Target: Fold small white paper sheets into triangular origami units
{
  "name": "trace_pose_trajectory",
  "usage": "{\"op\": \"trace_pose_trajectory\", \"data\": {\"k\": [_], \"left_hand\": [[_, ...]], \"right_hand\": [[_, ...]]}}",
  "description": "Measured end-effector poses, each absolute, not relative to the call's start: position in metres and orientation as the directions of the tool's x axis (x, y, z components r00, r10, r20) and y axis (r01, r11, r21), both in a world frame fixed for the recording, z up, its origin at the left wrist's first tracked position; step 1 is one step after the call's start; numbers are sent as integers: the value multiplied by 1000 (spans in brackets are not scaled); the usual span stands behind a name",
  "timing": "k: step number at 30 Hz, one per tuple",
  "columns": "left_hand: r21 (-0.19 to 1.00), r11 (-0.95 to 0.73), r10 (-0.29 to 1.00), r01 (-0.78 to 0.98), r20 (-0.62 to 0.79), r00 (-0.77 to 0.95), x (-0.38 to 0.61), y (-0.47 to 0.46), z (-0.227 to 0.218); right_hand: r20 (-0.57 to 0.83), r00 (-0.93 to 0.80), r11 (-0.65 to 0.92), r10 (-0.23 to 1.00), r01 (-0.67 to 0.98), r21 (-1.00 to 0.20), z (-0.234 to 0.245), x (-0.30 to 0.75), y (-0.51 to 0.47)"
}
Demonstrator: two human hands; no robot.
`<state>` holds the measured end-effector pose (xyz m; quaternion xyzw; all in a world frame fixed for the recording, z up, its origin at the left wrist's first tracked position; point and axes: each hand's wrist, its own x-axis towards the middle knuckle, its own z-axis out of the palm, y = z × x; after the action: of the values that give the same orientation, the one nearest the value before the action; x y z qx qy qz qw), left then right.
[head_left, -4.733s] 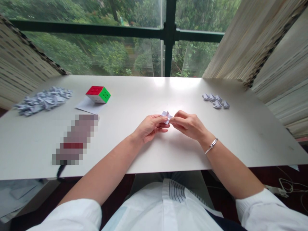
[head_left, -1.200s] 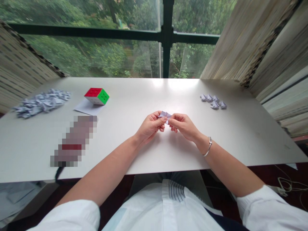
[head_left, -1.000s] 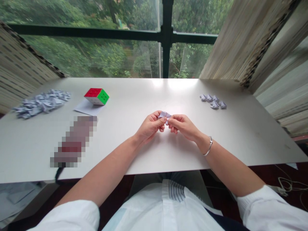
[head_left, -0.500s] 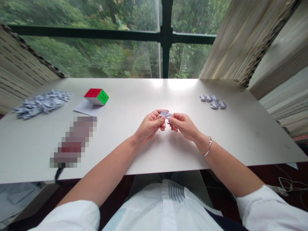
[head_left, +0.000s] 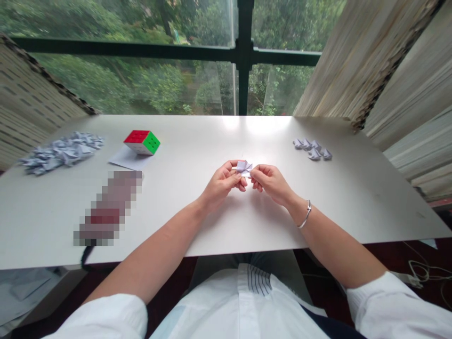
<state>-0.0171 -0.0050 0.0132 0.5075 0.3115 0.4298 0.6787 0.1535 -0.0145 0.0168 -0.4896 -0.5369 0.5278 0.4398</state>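
Note:
A small piece of folded white paper (head_left: 243,168) is held between my two hands, just above the table. My left hand (head_left: 226,181) pinches its left side and lower edge, the thumb lying in front. On the paper's right edge, the thumb and fingertips of my right hand (head_left: 271,182) are closed. Some of the paper is covered by my fingers, and its inner folds are too small to make out.
At the far left of the white table (head_left: 197,141) lies a heap of folded paper pieces (head_left: 65,153). A puzzle cube (head_left: 143,142) sits on paper sheets (head_left: 122,158). Nearer is a blurred-out object (head_left: 108,207) with a black strap. Several folded paper pieces (head_left: 313,149) lie back right.
The folded paper has turned slightly and shows more of its upper face. My right fingers have shifted a little toward its right edge; the left hand has moved slightly right.

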Motion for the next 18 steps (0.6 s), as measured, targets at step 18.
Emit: {"op": "trace_pose_trajectory", "data": {"k": [18], "left_hand": [[992,125,928,-21,-109,357,-21,0,6]], "right_hand": [[321,-267,415,909,664,-622,2,161,-11]]}}
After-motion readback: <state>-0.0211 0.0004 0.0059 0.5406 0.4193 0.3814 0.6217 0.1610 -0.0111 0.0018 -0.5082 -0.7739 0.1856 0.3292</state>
